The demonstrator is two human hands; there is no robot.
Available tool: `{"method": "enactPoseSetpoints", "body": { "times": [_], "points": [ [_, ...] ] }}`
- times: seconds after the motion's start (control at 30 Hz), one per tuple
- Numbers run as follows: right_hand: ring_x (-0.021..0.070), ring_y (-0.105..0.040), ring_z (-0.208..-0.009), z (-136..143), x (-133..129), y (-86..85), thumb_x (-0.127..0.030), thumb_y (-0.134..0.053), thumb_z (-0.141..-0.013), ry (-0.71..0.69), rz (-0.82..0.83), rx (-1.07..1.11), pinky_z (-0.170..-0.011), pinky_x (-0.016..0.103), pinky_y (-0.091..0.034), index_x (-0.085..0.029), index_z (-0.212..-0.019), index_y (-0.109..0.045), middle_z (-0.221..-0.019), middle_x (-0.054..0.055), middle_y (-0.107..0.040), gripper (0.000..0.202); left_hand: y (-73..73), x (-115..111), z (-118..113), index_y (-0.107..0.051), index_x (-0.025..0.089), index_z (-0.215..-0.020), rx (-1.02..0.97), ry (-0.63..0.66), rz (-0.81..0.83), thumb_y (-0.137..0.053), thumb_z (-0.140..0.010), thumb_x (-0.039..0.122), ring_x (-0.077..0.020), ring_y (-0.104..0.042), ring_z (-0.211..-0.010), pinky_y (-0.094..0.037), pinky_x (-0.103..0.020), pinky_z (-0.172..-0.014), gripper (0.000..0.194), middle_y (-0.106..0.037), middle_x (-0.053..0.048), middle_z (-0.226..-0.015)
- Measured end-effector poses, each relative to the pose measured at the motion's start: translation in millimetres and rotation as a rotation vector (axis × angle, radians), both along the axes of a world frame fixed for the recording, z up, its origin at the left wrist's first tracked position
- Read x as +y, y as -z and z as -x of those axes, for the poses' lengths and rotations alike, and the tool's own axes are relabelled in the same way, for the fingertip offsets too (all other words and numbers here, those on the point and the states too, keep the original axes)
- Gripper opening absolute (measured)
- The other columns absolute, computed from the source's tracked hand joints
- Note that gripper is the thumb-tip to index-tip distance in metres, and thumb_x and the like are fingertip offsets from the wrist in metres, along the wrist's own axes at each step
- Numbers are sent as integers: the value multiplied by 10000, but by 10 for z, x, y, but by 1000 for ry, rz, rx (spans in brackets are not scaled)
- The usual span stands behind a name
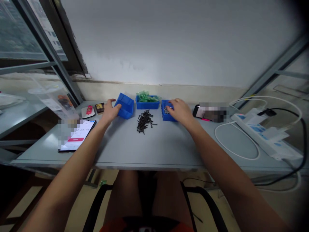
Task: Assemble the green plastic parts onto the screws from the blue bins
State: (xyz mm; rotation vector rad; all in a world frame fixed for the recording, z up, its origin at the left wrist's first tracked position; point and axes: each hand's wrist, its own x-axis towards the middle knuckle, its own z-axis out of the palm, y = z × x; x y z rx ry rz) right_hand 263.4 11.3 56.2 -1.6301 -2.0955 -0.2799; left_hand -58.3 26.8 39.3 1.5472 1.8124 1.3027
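Observation:
A pile of dark screws [145,121] lies on the grey table, near its middle. To its left, my left hand [111,111] holds a tilted blue bin [126,106] by its left side; no contents show inside. My right hand [178,110] rests over the right blue bin [169,118], its fingers at the rim and over the small silvery pieces inside. What those fingertips hold, if anything, is hidden. Between the two stands a third blue bin [147,105], filled with green packets [145,96].
At the left are a lit tablet [78,137], a plastic cup [60,103], a red item [89,110] on a white one, and a small dark box [99,108]. A phone [200,111], white cables and a power strip [265,135] lie at the right. A wall stands behind.

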Motion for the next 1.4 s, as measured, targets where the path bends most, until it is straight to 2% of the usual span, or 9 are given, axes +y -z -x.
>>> {"method": "enactPoseSetpoints", "body": {
  "times": [0.1,0.3,0.43,0.57,0.67,0.77,0.9,1.1,1.4],
  "points": [
    [304,-577,-964,-281,118,23,-454,-452,-847,238,168,87,-801,405,-432,-99,-1111,-581,-1036,202,-616,460,-42,-20,76,-436,206,-1205,72,64,99,-502,-751,394,-276,-623,-880,-546,-353,-532,496,-527,-180,-1152],
    [181,-576,-514,-449,167,53,-363,-471,-820,243,579,251,-547,302,-422,-82,-1119,-572,-819,141,-675,423,10,39,253,-444,168,-1187,205,95,145,-467,-766,461,-274,-640,-673,-513,-398,-515,513,-650,-165,-885],
    [174,-574,-570,-438,175,13,-266,-509,-763,230,433,303,-580,292,-421,-78,-1228,-509,-894,137,-668,502,59,32,283,-539,167,-1054,393,36,22,-483,-761,434,-304,-640,-704,-497,-469,-643,400,-654,-145,-772],
    [203,-583,-706,-399,178,-13,-232,-518,-724,173,178,331,-661,299,-422,-109,-1231,-500,-806,86,-653,523,-44,-128,112,-555,145,-1092,655,-86,-154,-473,-778,426,-356,-590,-944,-438,-536,-808,429,-622,-191,-986],
    [205,-575,-721,-297,142,-9,-249,-478,-753,131,69,327,-679,306,-418,-157,-1155,-546,-736,50,-624,417,-138,-302,-155,-568,170,-1101,749,275,-339,-406,-844,409,-274,-558,-1019,-428,-440,-897,387,-602,-129,-1053],
    [202,-566,-722,-150,79,3,-255,-431,-795,74,7,300,-698,316,-418,-172,-1117,-560,-729,45,-608,356,-138,-452,-416,-552,196,-1161,792,664,-335,-438,-846,474,-242,-534,-1069,-423,-387,-931,435,-578,-103,-1120],
    [222,-556,-810,40,-1,29,-289,-412,-833,-11,-46,261,-763,351,-424,-157,-1106,-561,-807,75,-601,337,2,-525,-568,-314,199,-1389,769,806,-266,-575,-708,616,-288,-356,-1286,-322,-383,-1052,840,-347,-139,-1409],
    [284,-482,-1037,239,-89,104,-354,-446,-844,-60,-115,211,-906,435,-385,-173,-1152,-535,-1052,130,-555,368,215,-474,-574,-110,141,-1450,708,730,-16,-550,-666,695,-350,-193,-1361,-258,-439,-1083,1056,-169,-199,-1490],
    [324,-406,-1167,283,-81,250,-560,-517,-767,31,-38,332,-904,466,-408,-190,-1135,-470,-1253,156,-406,524,303,-453,-626,-173,102,-1437,659,707,9,-490,-711,703,-335,-301,-1324,-300,-431,-1063,995,-280,-214,-1449]
  ]
}}
